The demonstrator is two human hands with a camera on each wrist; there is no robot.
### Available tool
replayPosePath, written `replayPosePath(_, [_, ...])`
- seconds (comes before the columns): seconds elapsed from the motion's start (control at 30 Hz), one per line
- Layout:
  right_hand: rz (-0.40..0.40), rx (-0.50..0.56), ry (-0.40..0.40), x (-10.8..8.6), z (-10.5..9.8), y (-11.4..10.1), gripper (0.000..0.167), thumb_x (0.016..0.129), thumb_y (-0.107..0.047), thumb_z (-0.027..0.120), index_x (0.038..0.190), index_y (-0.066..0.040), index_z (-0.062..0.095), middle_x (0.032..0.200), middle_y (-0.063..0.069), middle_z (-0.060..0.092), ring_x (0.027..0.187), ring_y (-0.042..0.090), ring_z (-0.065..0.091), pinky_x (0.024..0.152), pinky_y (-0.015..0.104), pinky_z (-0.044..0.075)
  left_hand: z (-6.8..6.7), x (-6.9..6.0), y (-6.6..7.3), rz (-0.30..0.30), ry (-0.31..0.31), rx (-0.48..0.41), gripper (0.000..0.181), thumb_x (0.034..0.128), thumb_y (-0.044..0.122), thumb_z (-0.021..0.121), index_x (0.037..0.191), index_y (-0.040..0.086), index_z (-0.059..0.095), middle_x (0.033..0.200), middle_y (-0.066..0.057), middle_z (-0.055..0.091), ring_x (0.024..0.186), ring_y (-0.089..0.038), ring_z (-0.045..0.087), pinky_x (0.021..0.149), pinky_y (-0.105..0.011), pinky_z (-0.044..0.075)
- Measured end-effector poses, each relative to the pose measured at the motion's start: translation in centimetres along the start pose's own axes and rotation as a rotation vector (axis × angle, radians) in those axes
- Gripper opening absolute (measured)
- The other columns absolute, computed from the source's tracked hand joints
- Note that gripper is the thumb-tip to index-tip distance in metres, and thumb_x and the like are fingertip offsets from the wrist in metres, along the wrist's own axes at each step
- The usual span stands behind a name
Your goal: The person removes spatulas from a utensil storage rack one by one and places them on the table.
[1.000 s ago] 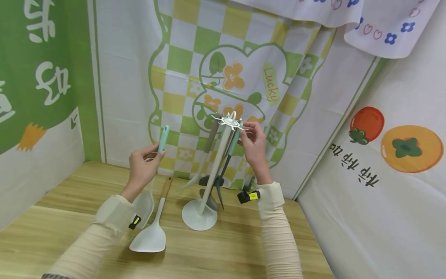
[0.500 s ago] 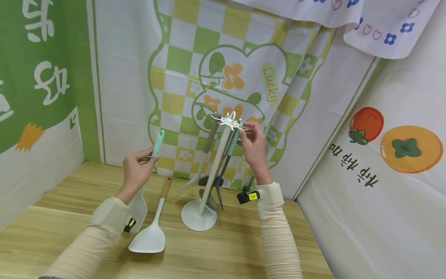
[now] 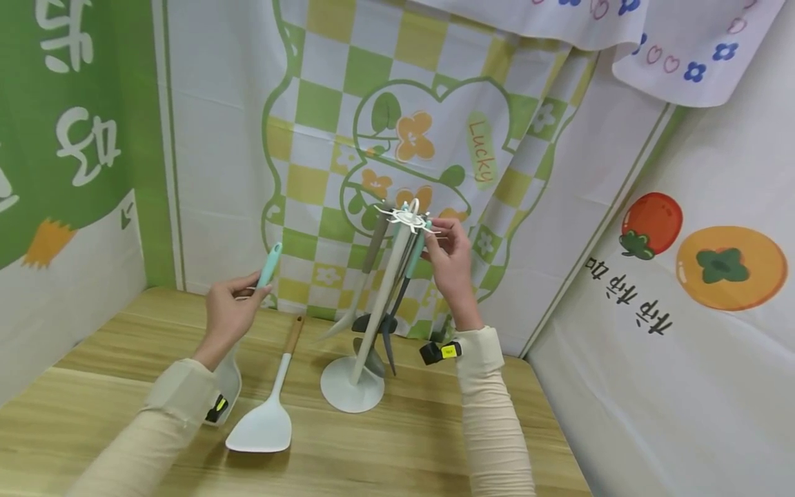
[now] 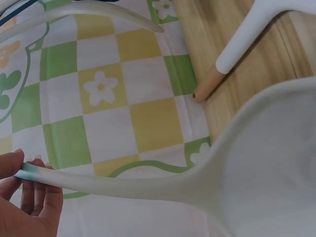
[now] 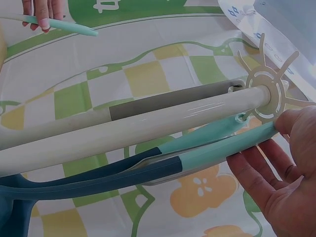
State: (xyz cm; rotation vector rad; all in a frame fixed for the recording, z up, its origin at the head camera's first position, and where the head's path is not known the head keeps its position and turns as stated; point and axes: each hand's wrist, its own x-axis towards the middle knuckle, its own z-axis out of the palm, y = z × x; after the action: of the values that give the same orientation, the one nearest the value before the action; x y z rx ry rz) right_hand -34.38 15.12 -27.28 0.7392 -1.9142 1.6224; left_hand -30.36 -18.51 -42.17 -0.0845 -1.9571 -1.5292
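Observation:
My left hand (image 3: 231,310) pinches the mint handle of a pale spatula (image 3: 270,266). Its broad head (image 4: 271,158) hangs down, partly behind my wrist in the head view. A white utensil stand (image 3: 352,386) with a round base and a ring of hooks on top is to the right. At those hooks, my right hand (image 3: 452,266) pinches the mint handle of a dark blue utensil (image 5: 227,147), whose head I cannot make out. Beside it hang a second mint-handled dark utensil (image 5: 197,138) and a grey-handled utensil (image 5: 173,101).
A white turner (image 3: 263,424) with a wooden handle lies on the wooden table (image 3: 422,442), between my left forearm and the stand. Behind the table hangs a checkered curtain (image 3: 317,103). A printed wall covering (image 3: 702,386) borders the right side.
My left hand has moved left and slightly down with the spatula, away from the stand. My right hand stays at the hooks, still pinching the mint handle.

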Motion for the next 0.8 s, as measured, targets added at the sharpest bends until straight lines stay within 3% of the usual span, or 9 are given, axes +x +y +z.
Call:
replayPosePath(0.33, [-0.005,0.003,0.006,0.0,0.1,0.0,0.021,0.102,-0.001,0.057,0.121,0.006,0.056,0.101,0.003,0.060,0.084,0.015,0.063,0.069,0.023,0.064,-0.5,-0.2,-1.0,-0.003,0.031,0.034,0.034,0.0930,0.006,0.074,0.125,-0.007,0.067,0.109,-0.031,0.071,0.071,0.013,0.059,0.056,-0.007,0.052])
replayPosePath(0.8, [0.002,-0.006,-0.004,-0.2,0.0,0.0,0.022,0.103,-0.004,0.057,0.123,0.005,0.056,0.102,0.004,0.060,0.086,0.015,0.063,0.072,0.027,0.065,-0.5,0.0,-1.9,-0.002,0.020,0.051,0.037,0.0942,0.002,0.070,0.128,-0.009,0.064,0.114,-0.032,0.069,0.074,0.017,0.057,0.062,-0.003,0.051])
